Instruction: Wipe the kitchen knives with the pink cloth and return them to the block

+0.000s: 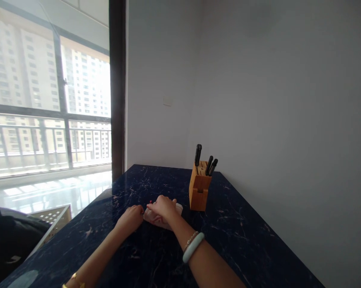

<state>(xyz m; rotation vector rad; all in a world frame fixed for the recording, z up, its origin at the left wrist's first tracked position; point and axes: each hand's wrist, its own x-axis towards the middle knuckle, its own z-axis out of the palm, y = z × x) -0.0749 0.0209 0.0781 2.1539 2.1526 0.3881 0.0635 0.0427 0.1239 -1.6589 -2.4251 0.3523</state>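
Note:
A pale cloth [158, 220] with reddish marks lies bunched on the dark blue marbled table. My right hand [163, 207] presses over it, fingers bent and closed on the fabric. Just left of the cloth, my left hand [132, 217] is closed, its knuckles up. A small dark bit shows between its fingers and the cloth's left end; what it belongs to is hidden. Near my right fingertips is a tiny red spot [150, 201], too small to name.
A wooden knife block [198, 193] with several black-handled knives stands upright just right and beyond my hands. The marbled table [243, 236] meets a grey wall on the right. At the left are a perforated light-coloured panel [56, 216], a dark item [15, 236] and a large window.

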